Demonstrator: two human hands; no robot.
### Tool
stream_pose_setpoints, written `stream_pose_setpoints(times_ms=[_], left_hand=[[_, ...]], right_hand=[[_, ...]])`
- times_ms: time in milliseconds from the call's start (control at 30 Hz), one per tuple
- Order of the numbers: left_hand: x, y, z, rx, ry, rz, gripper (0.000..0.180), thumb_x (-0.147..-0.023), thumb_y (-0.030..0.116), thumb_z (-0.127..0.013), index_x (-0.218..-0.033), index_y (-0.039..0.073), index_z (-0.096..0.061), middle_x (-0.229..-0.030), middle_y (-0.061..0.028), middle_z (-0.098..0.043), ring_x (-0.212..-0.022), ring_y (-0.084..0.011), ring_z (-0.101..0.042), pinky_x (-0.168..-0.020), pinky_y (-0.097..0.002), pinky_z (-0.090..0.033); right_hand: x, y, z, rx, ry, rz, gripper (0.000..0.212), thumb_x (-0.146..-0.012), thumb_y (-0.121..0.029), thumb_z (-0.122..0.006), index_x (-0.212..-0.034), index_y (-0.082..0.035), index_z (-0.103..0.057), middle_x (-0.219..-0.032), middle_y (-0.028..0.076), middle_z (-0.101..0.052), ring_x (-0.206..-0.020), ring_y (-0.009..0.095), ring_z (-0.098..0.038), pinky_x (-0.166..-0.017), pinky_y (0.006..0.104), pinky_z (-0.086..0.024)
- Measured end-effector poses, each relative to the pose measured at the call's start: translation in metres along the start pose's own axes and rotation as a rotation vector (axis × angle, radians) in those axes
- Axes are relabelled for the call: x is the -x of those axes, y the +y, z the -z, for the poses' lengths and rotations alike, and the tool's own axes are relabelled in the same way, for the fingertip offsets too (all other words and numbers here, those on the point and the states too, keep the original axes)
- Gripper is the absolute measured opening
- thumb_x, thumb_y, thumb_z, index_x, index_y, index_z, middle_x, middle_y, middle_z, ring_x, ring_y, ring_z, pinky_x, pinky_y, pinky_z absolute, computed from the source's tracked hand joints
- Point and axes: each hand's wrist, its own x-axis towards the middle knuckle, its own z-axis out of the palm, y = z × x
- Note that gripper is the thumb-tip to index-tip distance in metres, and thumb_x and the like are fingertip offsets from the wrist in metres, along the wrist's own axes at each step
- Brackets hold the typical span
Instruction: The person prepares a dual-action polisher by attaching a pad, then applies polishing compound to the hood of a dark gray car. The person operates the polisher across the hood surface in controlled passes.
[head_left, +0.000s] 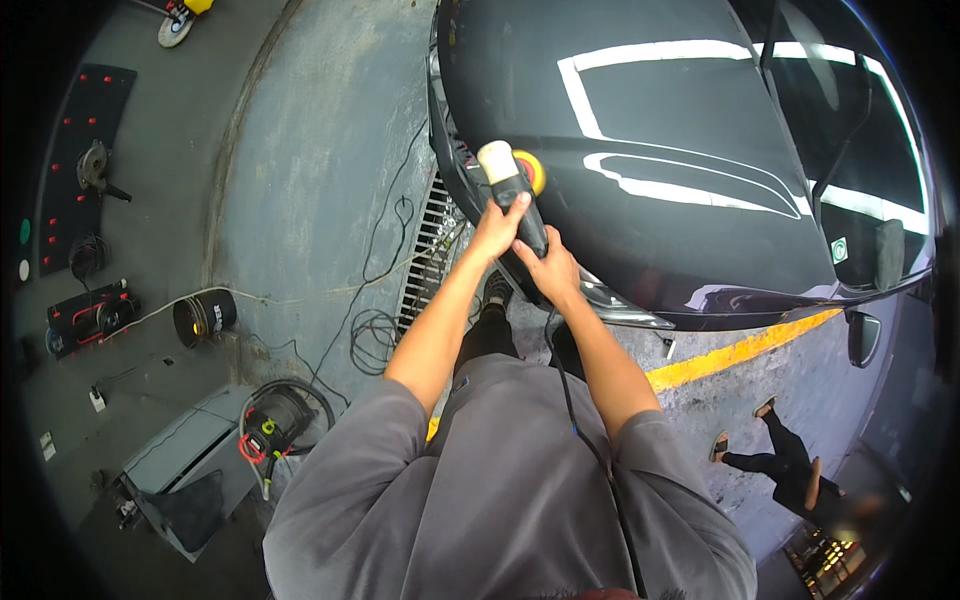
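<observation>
Both hands hold a corded car polisher (516, 190) with a cream head, black body and a yellow and red pad (532, 172). My left hand (499, 226) wraps round its body close to the head. Farther back, my right hand (549, 266) is closed on the rear of the grip. The polisher is at the front edge of a dark grey car's hood (640, 150); whether the pad touches the paint I cannot tell. Its black cord (562, 375) hangs from the rear of the tool and runs over my shirt toward my right shoulder.
A floor drain grate (424, 250) and a coiled cable (376, 340) lie left of my feet. A vacuum cleaner (280, 415), a black bucket (205, 317) and a grey cabinet (190, 450) stand at left. A person in black (790, 465) is at lower right, past a yellow floor line (745, 352).
</observation>
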Motion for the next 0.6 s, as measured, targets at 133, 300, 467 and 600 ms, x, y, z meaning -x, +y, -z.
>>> stream_pose_setpoints(times_ms=[133, 300, 467, 600], left_hand=[[-0.004, -0.036, 0.005, 0.069, 0.057, 0.023, 0.062, -0.101, 0.053, -0.067, -0.128, -0.003, -0.062, -0.112, -0.0141, -0.071, -0.104, -0.022, -0.067, -0.092, -0.0364, -0.054], [0.046, -0.012, -0.051, 0.037, 0.007, 0.011, 0.066, -0.094, 0.048, -0.076, -0.13, -0.004, -0.056, -0.113, -0.0231, -0.072, -0.105, -0.0377, -0.072, -0.093, -0.0448, -0.055], [0.1, -0.031, -0.088, 0.085, -0.058, 0.024, 0.069, -0.092, 0.047, -0.08, -0.136, -0.001, -0.057, -0.124, -0.024, -0.069, -0.12, -0.0341, -0.067, -0.104, -0.0452, -0.05], [0.075, -0.031, -0.05, 0.151, -0.069, 0.034, 0.064, -0.094, 0.041, -0.079, -0.137, 0.0, -0.056, -0.122, -0.0177, -0.07, -0.115, -0.0292, -0.069, -0.099, -0.0413, -0.054]], right_hand=[[-0.007, -0.004, -0.009, 0.093, 0.05, 0.072, 0.088, -0.089, -0.067, -0.07, -0.147, -0.005, -0.049, -0.126, 0.03, -0.069, -0.117, 0.047, -0.067, -0.098, 0.054, -0.053], [0.037, 0.044, 0.023, 0.083, 0.025, -0.044, 0.088, -0.09, -0.065, -0.072, -0.15, -0.006, -0.046, -0.125, 0.029, -0.07, -0.118, 0.047, -0.067, -0.097, 0.0529, -0.053], [0.086, 0.096, 0.033, 0.071, 0.008, -0.052, 0.084, -0.09, -0.056, -0.076, -0.149, -0.005, -0.045, -0.125, 0.029, -0.07, -0.115, 0.048, -0.068, -0.096, 0.0525, -0.054], [0.054, 0.076, 0.01, 0.171, 0.023, 0.043, 0.086, -0.09, -0.06, -0.075, -0.148, -0.002, -0.047, -0.125, 0.03, -0.07, -0.114, 0.048, -0.068, -0.095, 0.0535, -0.054]])
